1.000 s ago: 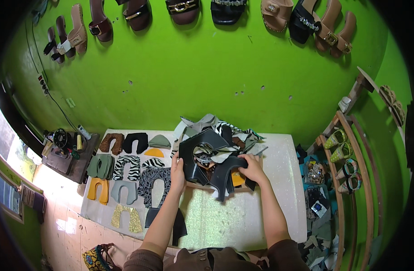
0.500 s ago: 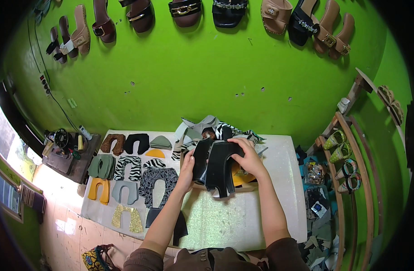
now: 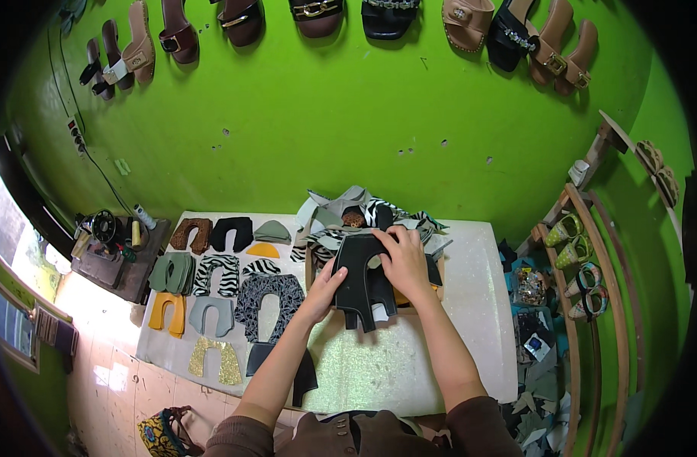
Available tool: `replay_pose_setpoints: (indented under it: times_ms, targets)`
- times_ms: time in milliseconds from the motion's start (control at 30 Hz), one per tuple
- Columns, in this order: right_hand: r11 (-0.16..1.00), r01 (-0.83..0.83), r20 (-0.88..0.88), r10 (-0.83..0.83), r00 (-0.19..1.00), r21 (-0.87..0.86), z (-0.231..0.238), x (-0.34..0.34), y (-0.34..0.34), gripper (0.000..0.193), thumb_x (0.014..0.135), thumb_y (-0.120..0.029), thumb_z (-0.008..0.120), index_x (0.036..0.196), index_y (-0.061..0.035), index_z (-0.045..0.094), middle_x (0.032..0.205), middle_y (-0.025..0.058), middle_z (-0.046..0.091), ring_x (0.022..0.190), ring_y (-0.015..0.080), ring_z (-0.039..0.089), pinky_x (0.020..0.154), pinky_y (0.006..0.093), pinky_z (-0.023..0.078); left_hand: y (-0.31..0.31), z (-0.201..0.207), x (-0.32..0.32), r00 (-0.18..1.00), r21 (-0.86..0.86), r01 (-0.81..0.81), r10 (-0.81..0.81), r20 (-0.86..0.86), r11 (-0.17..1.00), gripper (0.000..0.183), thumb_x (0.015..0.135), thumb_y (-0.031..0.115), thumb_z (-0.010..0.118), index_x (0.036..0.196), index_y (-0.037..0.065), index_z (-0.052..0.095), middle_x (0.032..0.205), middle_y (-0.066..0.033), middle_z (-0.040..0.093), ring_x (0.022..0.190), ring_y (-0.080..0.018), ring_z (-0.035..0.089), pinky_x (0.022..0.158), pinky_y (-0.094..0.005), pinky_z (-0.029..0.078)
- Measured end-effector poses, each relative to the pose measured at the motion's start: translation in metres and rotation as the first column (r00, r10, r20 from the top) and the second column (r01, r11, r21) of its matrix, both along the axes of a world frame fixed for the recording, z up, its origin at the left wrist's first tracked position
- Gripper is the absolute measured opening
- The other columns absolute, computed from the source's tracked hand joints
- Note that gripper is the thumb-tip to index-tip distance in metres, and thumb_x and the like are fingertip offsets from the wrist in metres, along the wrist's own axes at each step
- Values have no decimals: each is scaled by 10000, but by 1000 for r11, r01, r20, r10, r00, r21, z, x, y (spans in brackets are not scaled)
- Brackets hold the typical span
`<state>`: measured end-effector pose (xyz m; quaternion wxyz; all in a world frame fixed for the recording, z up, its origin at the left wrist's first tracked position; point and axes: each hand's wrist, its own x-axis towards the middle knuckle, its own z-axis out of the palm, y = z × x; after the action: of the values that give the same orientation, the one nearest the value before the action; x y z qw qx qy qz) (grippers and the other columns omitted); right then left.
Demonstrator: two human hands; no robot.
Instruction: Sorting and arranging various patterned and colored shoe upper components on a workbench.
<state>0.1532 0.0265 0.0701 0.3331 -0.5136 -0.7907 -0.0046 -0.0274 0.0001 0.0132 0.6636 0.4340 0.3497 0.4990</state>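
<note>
Between my two hands I hold a few black shoe-upper pieces (image 3: 352,276), arched and narrow-legged, lying over one another. My left hand (image 3: 323,295) grips their left edge, thumb on the front. At the upper right edge, my right hand (image 3: 403,260) pinches them with thumb and fingers. Just behind is a cardboard box (image 3: 309,270), mostly hidden, heaped with grey and zebra-print scraps (image 3: 325,209). On the table's left lie sorted cut pieces: leopard (image 3: 190,234), black (image 3: 230,234), zebra (image 3: 216,276), yellow (image 3: 167,314), grey (image 3: 211,314), patterned (image 3: 269,305) and gold glitter (image 3: 215,360).
The pale table (image 3: 470,335) stands against a green wall hung with sandals (image 3: 318,17). Left of it, a sewing machine (image 3: 105,227) sits on a dark stand. A wooden rack (image 3: 621,305) with shoes is at the right, beside piled scraps (image 3: 535,381). A patterned bag (image 3: 164,434) rests on the floor.
The black pieces, spread apart side by side before, are now brought together into an overlapping stack. My right hand has shifted slightly left and its fingers have closed in on the top edge.
</note>
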Motion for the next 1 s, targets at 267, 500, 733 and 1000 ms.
replay_pose_setpoints:
  times_ms: [267,500,733,1000]
  targets:
    - [893,-203,-171,145,974,-401,3,26,3,482,724,-87,629,1192,-156,537,1063,89,486,1029,276,414,931,333,354,1,-12,-4,1000,-128,-25,23,-11,991,526,947,449,258,1270,55,392,1150,-54,492,1021,-123,461,923,-259,343]
    - [765,-435,-497,174,850,-476,11,33,1,497,734,-108,655,1209,-163,517,1067,72,477,1043,257,417,915,323,352,2,-18,-7,1000,-91,16,-18,-24,996,576,930,510,183,1190,70,448,1076,-35,550,969,-123,525,861,-280,422]
    - [963,-117,-143,84,986,-241,-10,9,-4,474,726,-60,610,1183,-154,523,1062,93,473,1009,281,425,902,362,372,-4,-8,-2,966,-126,136,-103,236,983,543,941,464,215,1242,58,415,1105,-73,555,943,-149,550,808,-280,464]
    - [982,-103,9,106,994,-161,-20,3,-3,532,701,-86,654,1202,-174,495,1105,97,445,1084,304,375,930,368,345,-11,4,-6,960,-85,183,-160,229,979,384,887,147,478,1229,27,354,1077,-169,570,918,-236,599,774,-347,523]
